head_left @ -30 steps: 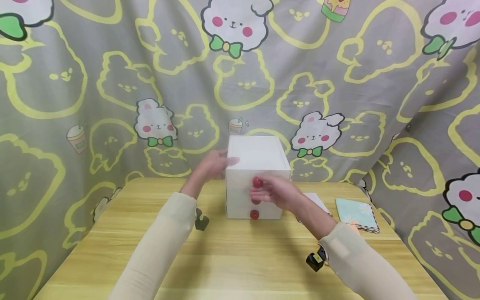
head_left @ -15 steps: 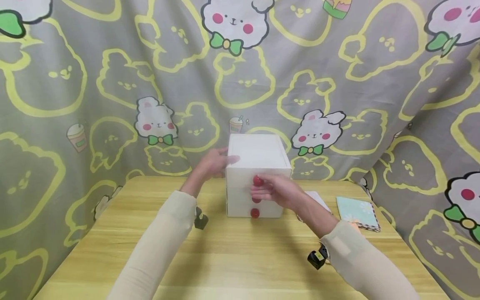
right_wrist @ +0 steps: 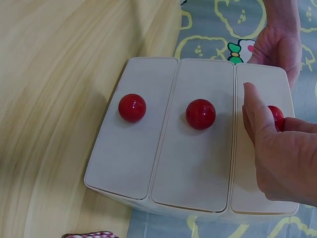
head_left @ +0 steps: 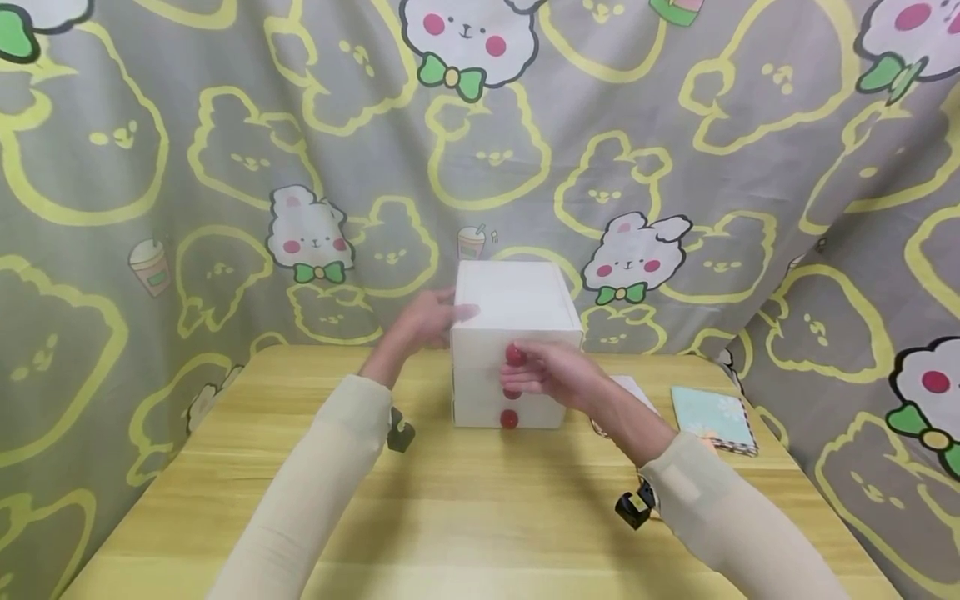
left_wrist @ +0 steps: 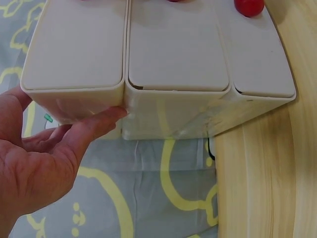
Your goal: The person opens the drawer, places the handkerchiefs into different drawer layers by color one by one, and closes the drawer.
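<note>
A white three-drawer box stands on the wooden table, a round red knob on each drawer front. My right hand pinches the top drawer's red knob between thumb and fingers. In the right wrist view that top knob is partly hidden by the hand, while the middle knob and bottom knob show fully. All three drawer fronts sit flush. At the box's upper left edge rests my left hand, one digit on the top and straight fingers along the side wall.
Right of the box lies a folded light-blue cloth with a patterned edge, near a white item partly behind my right forearm. Black wrist cameras hang below both sleeves. A patterned curtain hangs behind the table.
The whole scene has shifted slightly upward in the head view. Both hands keep their places on the box and the knob, and the drawers have not moved visibly.
</note>
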`<state>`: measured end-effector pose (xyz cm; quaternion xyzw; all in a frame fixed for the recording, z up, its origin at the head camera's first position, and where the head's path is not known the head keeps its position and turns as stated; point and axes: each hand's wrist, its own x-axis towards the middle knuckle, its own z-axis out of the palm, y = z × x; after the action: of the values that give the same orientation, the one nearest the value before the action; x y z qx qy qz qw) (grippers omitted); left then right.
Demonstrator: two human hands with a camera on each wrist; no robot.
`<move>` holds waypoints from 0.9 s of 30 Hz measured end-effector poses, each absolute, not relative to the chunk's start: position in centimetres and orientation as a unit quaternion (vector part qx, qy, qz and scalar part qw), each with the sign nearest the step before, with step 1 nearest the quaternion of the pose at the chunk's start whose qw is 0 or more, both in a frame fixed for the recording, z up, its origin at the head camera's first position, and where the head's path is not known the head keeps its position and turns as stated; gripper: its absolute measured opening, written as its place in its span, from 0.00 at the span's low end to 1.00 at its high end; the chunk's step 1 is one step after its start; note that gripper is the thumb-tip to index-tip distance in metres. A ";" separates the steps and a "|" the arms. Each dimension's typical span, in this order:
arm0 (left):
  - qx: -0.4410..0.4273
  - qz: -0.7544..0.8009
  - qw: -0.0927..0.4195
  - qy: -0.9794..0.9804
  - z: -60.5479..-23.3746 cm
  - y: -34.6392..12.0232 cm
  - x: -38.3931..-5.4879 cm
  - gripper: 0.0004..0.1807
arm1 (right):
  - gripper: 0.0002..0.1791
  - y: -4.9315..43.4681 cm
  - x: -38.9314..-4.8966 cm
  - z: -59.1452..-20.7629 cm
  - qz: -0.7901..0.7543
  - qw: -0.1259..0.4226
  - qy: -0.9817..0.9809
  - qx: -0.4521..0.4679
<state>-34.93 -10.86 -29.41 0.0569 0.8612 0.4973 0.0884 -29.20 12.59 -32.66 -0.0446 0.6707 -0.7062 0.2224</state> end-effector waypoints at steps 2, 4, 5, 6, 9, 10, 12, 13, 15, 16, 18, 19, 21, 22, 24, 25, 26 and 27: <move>0.056 0.499 0.089 0.860 -29.4 -10.9 -35.1 0.45 | 0.24 12.6 -29.2 -32.5 -0.706 0.223 0.671 -0.045; 0.055 0.502 0.091 0.858 -29.4 -10.9 -35.2 0.45 | 0.24 12.6 -29.3 -32.4 -0.704 0.224 0.672 -0.044; 0.055 0.503 0.091 0.858 -29.4 -10.9 -35.2 0.45 | 0.24 12.6 -29.3 -32.4 -0.704 0.224 0.673 -0.043; 0.056 0.503 0.092 0.857 -29.4 -10.9 -35.2 0.45 | 0.24 12.6 -29.3 -32.4 -0.704 0.224 0.673 -0.042; 0.057 0.510 0.092 0.854 -29.4 -10.8 -35.2 0.45 | 0.25 12.6 -29.3 -32.3 -0.703 0.223 0.674 -0.039; 0.056 0.509 0.092 0.854 -29.5 -10.8 -35.2 0.45 | 0.25 12.6 -29.2 -32.3 -0.703 0.222 0.674 -0.038; 0.055 0.511 0.093 0.852 -29.5 -10.8 -35.2 0.45 | 0.25 12.6 -29.2 -32.4 -0.703 0.223 0.674 -0.038; 0.054 0.512 0.094 0.852 -29.5 -10.8 -35.3 0.44 | 0.25 12.6 -29.2 -32.4 -0.703 0.223 0.675 -0.038; 0.053 0.511 0.095 0.852 -29.6 -10.9 -35.3 0.44 | 0.25 12.7 -29.1 -32.4 -0.703 0.223 0.675 -0.038; 0.053 0.510 0.094 0.853 -29.6 -10.9 -35.3 0.44 | 0.25 12.7 -29.1 -32.4 -0.703 0.223 0.674 -0.041; 0.052 0.509 0.094 0.854 -29.6 -10.9 -35.3 0.44 | 0.25 12.7 -29.1 -32.6 -0.704 0.224 0.672 -0.045; 0.052 0.507 0.094 0.855 -29.7 -10.9 -35.3 0.44 | 0.25 12.8 -29.0 -32.6 -0.704 0.225 0.672 -0.047; 0.052 0.505 0.094 0.856 -29.7 -10.9 -35.2 0.44 | 0.25 12.8 -28.8 -32.6 -0.702 0.226 0.673 -0.052; 0.052 0.504 0.094 0.857 -29.7 -10.9 -35.2 0.44 | 0.26 12.8 -28.7 -32.6 -0.700 0.227 0.675 -0.055; 0.054 0.501 0.094 0.859 -29.6 -10.9 -35.2 0.44 | 0.26 12.9 -28.4 -32.5 -0.698 0.227 0.677 -0.057; 0.055 0.500 0.094 0.859 -29.6 -10.9 -35.2 0.44 | 0.26 12.9 -28.3 -32.5 -0.697 0.227 0.678 -0.058; 0.057 0.501 0.094 0.859 -29.6 -10.9 -35.2 0.44 | 0.25 12.9 -28.1 -32.4 -0.697 0.227 0.678 -0.059; 0.058 0.500 0.093 0.859 -29.5 -11.0 -35.2 0.44 | 0.25 12.9 -28.0 -32.4 -0.695 0.226 0.680 -0.062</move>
<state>-35.20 -10.97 -29.53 0.0582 0.8590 0.5001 0.0931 -28.00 12.92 -32.40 -0.0618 0.6797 -0.6951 0.2259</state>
